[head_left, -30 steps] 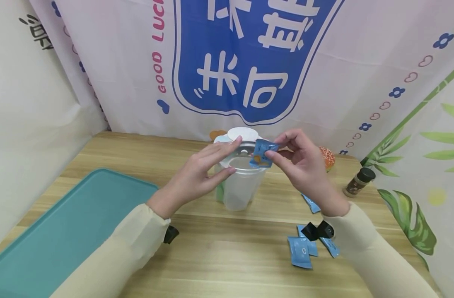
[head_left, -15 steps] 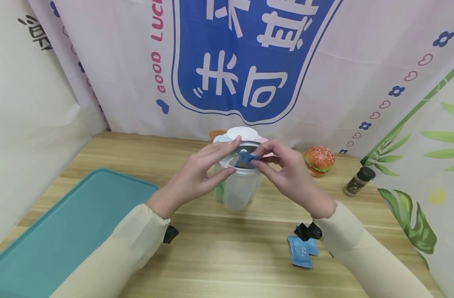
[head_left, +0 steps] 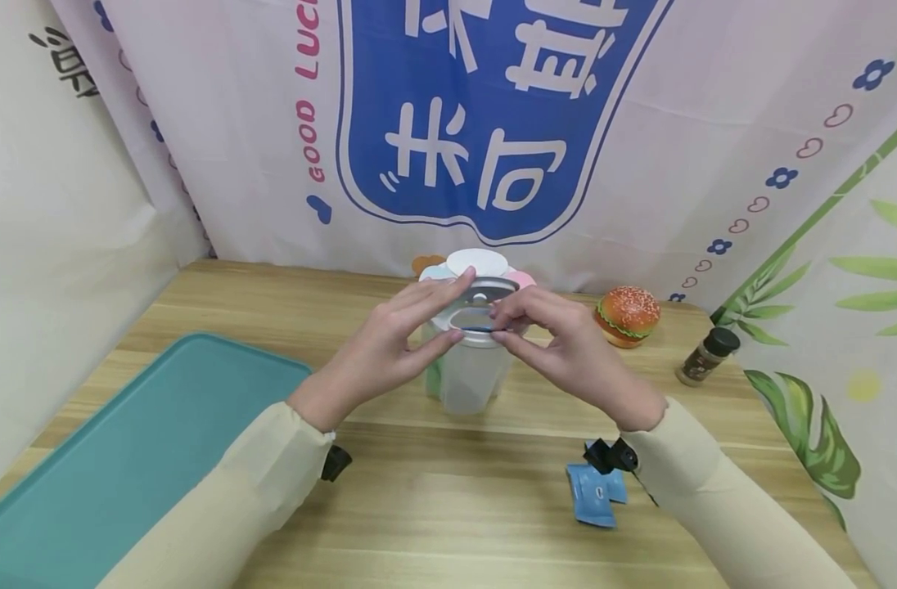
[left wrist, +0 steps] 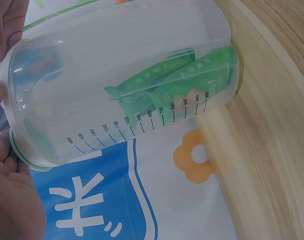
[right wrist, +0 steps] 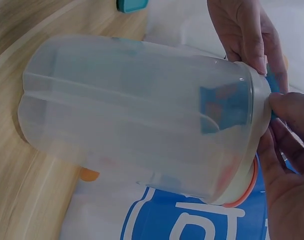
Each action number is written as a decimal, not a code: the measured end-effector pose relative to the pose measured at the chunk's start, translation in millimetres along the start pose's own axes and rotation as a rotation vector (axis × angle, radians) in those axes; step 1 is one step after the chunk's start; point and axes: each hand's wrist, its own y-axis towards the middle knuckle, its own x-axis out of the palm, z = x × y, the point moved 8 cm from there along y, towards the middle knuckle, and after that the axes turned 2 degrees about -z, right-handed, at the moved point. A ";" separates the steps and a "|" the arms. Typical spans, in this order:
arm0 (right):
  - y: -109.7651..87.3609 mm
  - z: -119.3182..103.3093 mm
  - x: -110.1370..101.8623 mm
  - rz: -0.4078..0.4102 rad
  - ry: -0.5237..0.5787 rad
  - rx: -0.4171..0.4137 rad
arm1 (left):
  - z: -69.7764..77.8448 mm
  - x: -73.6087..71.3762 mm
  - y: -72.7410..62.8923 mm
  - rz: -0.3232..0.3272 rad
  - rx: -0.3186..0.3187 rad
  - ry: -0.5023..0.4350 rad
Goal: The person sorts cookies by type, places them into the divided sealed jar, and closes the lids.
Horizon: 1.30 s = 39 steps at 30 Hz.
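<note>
A translucent storage jar (head_left: pixel 469 383) stands upright on the table, its grey lid (head_left: pixel 496 285) flipped up from an oval mouth. My left hand (head_left: pixel 395 337) spans this mouth with fairly straight fingers, the index at the raised lid and the thumb on the front rim. At the right of the mouth, my right hand (head_left: pixel 555 342) pinches a small blue packet; only a thin blue edge shows in the head view. Through the wall in the right wrist view, the blue packet (right wrist: pixel 224 107) hangs just below the rim. Green packets (left wrist: pixel 191 75) lie inside the jar in the left wrist view.
Several blue packets (head_left: pixel 592 495) lie on the table (head_left: pixel 419 507) at the right front, partly behind the right wrist. A toy burger (head_left: pixel 628 316) and a black-capped seasoning bottle (head_left: pixel 706 357) stand at the back right. A teal tray (head_left: pixel 154 450) lies at the left.
My right hand has moved left and down to the jar's mouth, taking the blue packet from above the rim to mostly inside. My left hand has stayed in place.
</note>
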 end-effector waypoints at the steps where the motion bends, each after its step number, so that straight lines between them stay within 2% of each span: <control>1: 0.0 0.0 0.1 -0.004 -0.012 0.005 | -0.2 -0.1 -0.1 -0.001 -0.001 0.002; 9: 1.1 -0.3 3.2 -0.049 -0.126 0.028 | 0.6 -1.7 -0.5 -0.004 -0.009 0.012; 25: 1.7 -1.3 3.7 -0.038 -0.108 0.014 | 1.3 -4.3 -0.4 0.002 -0.001 0.019; 29: 0.3 -0.5 2.6 -0.019 -0.061 0.008 | 0.2 -4.1 -1.5 -0.004 -0.007 0.022; 36: -7.9 7.3 -6.4 0.051 0.109 0.027 | 0.4 -0.9 -2.5 0.001 0.000 0.014; 39: -14.1 10.5 -12.5 0.080 0.149 0.051 | 1.0 0.2 -1.8 0.000 0.001 0.012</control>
